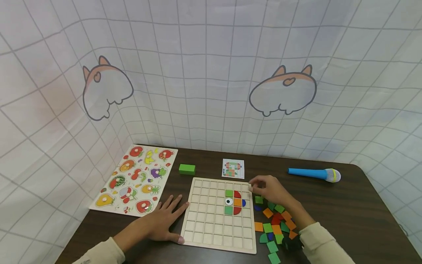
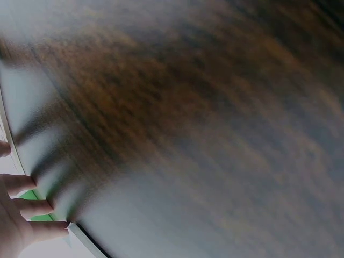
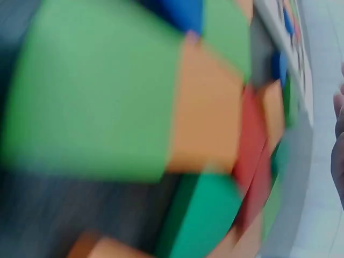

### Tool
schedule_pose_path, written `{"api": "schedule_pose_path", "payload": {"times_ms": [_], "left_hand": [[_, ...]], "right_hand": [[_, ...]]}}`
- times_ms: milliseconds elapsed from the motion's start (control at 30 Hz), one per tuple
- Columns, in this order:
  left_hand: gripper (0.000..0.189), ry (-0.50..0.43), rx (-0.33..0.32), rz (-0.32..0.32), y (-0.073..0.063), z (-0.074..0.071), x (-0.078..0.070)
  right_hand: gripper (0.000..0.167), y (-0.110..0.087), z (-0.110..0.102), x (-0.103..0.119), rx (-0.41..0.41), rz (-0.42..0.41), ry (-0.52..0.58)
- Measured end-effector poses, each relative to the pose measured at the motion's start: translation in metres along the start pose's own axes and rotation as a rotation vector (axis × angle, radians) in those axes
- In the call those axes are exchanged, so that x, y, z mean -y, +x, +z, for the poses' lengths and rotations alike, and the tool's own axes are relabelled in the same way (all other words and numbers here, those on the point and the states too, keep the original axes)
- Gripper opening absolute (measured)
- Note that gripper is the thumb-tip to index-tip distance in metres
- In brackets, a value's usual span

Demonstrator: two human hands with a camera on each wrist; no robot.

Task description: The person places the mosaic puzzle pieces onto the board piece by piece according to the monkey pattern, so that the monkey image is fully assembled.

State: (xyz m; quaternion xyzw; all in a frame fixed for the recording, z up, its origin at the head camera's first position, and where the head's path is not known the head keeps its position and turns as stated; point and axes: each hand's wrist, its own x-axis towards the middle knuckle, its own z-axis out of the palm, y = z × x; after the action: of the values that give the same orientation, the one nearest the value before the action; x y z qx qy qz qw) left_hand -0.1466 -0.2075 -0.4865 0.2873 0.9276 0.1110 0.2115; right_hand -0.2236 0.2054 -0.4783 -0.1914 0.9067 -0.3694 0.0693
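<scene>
A pale wooden grid board (image 1: 207,220) lies on the dark table. In its right half sit a light green square (image 1: 229,193), a white eye piece (image 1: 229,201), a darker green square (image 1: 228,210), an orange square (image 1: 237,202), two red rounded pieces (image 1: 237,210) and a blue half-round (image 1: 244,202). My left hand (image 1: 165,222) is spread on the table, its thumb at the board's lower left corner. Over the board's upper right corner hovers my right hand (image 1: 268,189), fingers bent; whether anything is between the fingertips is not visible.
Loose coloured pieces (image 1: 276,229) lie scattered right of the board. A pattern card (image 1: 233,168) and a green block (image 1: 187,169) are behind it. A fruit puzzle board (image 1: 135,179) lies left; a blue toy microphone (image 1: 313,173) lies far right. A gridded cloth hangs behind.
</scene>
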Motion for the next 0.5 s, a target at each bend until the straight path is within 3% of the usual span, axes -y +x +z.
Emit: {"api": "schedule_pose_path", "payload": {"times_ms": [233,500], "left_hand": [[0.112,0.006,0.001,-0.007,0.000,0.000,0.001],[0.111,0.007,-0.003,0.000,0.002,0.002,0.002]], "right_hand": [[0.021,-0.019,-0.010,-0.022,0.045,-0.010,-0.116],[0.025,-0.025,-0.008,-0.027,0.075,-0.038,-0.182]]}}
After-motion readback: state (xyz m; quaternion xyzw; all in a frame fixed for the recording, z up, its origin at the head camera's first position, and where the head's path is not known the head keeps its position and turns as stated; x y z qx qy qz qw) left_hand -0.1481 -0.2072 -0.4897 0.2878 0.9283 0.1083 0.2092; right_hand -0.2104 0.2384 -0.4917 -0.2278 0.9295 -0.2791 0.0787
